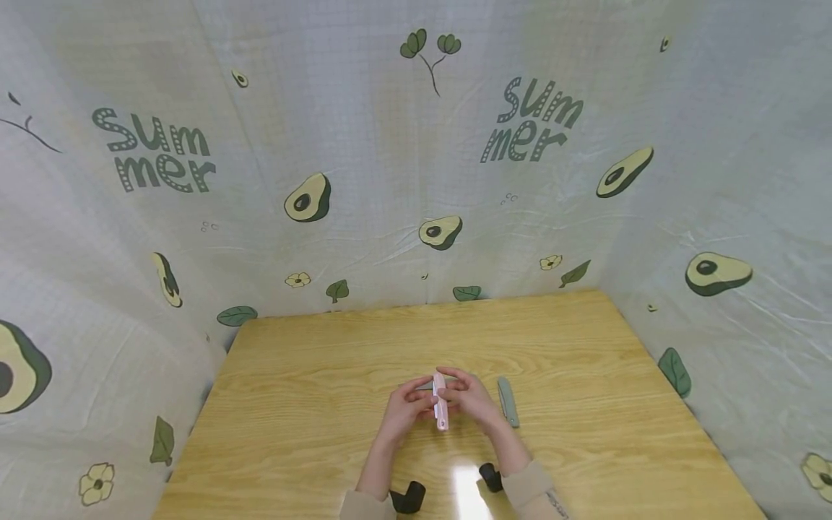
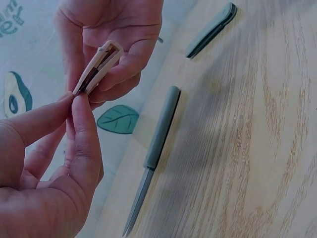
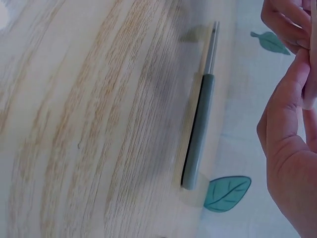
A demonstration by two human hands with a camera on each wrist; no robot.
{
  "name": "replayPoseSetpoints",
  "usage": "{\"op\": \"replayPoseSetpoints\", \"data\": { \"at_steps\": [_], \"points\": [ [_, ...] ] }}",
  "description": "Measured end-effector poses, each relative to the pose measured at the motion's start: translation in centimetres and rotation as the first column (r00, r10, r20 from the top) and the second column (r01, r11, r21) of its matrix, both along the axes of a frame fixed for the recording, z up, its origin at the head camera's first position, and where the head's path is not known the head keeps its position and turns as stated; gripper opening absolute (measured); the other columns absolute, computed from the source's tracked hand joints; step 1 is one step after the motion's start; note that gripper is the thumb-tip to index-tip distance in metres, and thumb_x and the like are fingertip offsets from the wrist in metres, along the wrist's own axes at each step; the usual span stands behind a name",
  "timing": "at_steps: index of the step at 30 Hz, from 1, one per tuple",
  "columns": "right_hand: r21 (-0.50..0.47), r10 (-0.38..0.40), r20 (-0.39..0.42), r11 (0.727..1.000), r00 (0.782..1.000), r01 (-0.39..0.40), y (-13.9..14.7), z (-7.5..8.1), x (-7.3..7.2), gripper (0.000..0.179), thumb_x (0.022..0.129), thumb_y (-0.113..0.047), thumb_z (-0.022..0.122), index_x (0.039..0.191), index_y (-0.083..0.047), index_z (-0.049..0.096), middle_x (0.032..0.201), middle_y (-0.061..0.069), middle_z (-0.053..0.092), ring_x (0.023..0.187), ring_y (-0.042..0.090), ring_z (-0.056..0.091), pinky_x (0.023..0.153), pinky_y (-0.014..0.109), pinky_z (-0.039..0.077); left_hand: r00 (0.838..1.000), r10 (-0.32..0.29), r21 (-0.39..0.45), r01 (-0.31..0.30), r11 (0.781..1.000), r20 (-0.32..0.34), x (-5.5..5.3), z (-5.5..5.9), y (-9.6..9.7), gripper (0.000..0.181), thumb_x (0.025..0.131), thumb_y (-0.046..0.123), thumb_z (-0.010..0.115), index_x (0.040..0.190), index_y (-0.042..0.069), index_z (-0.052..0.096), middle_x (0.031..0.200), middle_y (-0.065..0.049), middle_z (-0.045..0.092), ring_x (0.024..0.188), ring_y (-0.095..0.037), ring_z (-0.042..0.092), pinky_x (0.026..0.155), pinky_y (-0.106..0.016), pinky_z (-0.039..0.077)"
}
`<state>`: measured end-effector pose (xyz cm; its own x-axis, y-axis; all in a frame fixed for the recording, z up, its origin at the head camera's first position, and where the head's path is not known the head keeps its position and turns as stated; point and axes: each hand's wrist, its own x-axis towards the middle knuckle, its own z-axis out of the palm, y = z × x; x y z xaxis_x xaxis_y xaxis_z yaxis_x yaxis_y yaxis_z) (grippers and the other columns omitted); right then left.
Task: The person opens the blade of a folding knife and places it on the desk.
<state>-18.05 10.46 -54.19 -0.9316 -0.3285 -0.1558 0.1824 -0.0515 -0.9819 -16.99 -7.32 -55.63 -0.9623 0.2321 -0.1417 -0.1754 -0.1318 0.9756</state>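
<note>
A pink folding knife (image 1: 441,413) stands up between my two hands, above the table. The thumb and index finger of my left hand (image 2: 59,168) pinch it at one end, right at the slot in its handle. My right hand (image 2: 116,42) holds the handle from the other side, fingers behind it. Below the hands lies a green folding knife (image 2: 162,126) with its grey blade swung out; in the head view the hands partly hide it. Right of my right hand, a second green folding knife (image 1: 508,401) lies folded on the table.
The wooden table (image 1: 312,368) reaches back to a hanging cloth (image 1: 377,144) printed with avocados and leaves, which also closes off both sides. Black wrist cameras, left (image 1: 408,498) and right (image 1: 490,477), sit at my forearms near the front.
</note>
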Motion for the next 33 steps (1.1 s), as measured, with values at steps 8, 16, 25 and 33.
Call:
{"op": "replayPoseSetpoints", "data": {
  "at_steps": [8,16,25,33],
  "points": [
    [0.013,0.017,-0.011,1.000,1.000,-0.017,0.15,0.07,0.01,0.056,0.096,-0.007,0.060,0.145,0.006,0.037,0.095,0.007,0.059,0.082,0.017,0.062,0.074,0.039,0.059,1.000,-0.022,-0.002,0.022,1.000,0.013,-0.07,0.08,0.05,0.049,0.092,0.003,0.065,0.137,-0.006,0.049,0.087,-0.003,0.066,0.074,-0.011,0.064,0.080,-0.041,0.060],
    [0.050,0.007,-0.014,0.999,1.000,-0.006,0.28,-0.18,0.14,0.055,0.094,-0.008,0.061,0.143,0.005,0.041,0.096,0.009,0.060,0.082,0.017,0.061,0.072,0.038,0.059,0.999,-0.042,-0.030,0.041,0.999,-0.017,0.01,-0.14,-0.06,0.049,0.091,0.001,0.064,0.137,-0.007,0.049,0.086,-0.003,0.065,0.073,-0.012,0.063,0.078,-0.040,0.059],
    [0.045,-0.007,-0.016,0.999,1.000,0.008,0.14,-0.54,0.25,0.055,0.093,-0.009,0.063,0.143,0.004,0.042,0.097,0.009,0.059,0.083,0.017,0.061,0.071,0.036,0.060,0.999,-0.039,-0.050,0.038,0.998,-0.022,0.14,0.03,-0.06,0.049,0.090,-0.001,0.062,0.137,-0.007,0.049,0.082,-0.001,0.059,0.073,-0.011,0.060,0.081,-0.044,0.059],
    [0.048,-0.041,-0.003,0.998,0.999,0.041,0.04,-0.37,0.40,0.053,0.095,-0.007,0.061,0.143,0.003,0.042,0.097,0.010,0.056,0.083,0.017,0.059,0.073,0.041,0.060,1.000,0.015,-0.065,-0.015,0.998,-0.013,-0.01,-0.10,0.17,0.049,0.088,-0.003,0.063,0.135,-0.007,0.051,0.084,-0.003,0.059,0.075,-0.013,0.060,0.082,-0.046,0.057]
  ]
}}
